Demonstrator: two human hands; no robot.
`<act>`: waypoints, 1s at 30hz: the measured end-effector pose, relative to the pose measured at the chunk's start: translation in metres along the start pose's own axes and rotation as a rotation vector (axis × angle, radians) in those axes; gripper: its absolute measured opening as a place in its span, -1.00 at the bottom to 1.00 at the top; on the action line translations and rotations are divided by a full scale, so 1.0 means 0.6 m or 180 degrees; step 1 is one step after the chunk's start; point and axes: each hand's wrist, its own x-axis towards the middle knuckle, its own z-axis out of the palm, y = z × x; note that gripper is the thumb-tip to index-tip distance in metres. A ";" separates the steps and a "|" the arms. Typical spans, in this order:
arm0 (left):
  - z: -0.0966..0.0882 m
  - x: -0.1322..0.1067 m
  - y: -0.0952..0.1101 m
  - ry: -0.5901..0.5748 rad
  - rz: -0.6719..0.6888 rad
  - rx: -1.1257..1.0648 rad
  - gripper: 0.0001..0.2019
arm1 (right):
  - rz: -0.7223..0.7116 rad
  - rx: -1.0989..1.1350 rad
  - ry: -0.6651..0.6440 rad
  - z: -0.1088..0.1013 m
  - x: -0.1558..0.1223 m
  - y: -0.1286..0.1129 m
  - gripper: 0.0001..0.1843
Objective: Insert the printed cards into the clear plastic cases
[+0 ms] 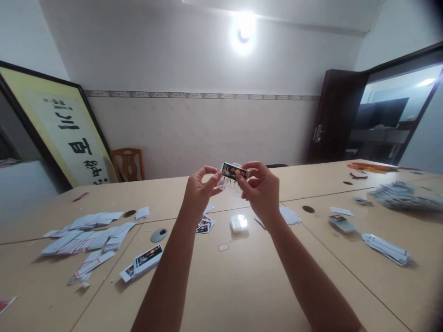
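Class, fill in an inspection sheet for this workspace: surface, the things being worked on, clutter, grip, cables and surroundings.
Surface: pale wooden tables pushed together, with round cable holes.
Job's things: a small card pack, held up above the tables.
Clutter: loose cards spread at the left, a fanned stack at the right, a clear case, a grey disc.
Grip: left hand and right hand each pinch one end of the card pack.
Cables: nothing seen.
Surroundings: framed calligraphy, wooden chair, dark door, ceiling light.
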 end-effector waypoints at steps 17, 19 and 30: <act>-0.017 -0.002 -0.003 -0.0012 0.0301 0.0411 -0.67 | -0.0234 -0.0151 -0.0231 0.004 -0.005 0.004 -0.82; -0.016 -0.001 -0.002 -0.0017 0.0175 0.0335 -0.64 | -0.0201 -0.0187 -0.0206 0.005 -0.003 0.007 -0.83; -0.015 0.002 0.000 0.0028 0.0061 0.0292 -0.65 | -0.0104 -0.0117 -0.0201 0.006 0.002 0.014 -0.79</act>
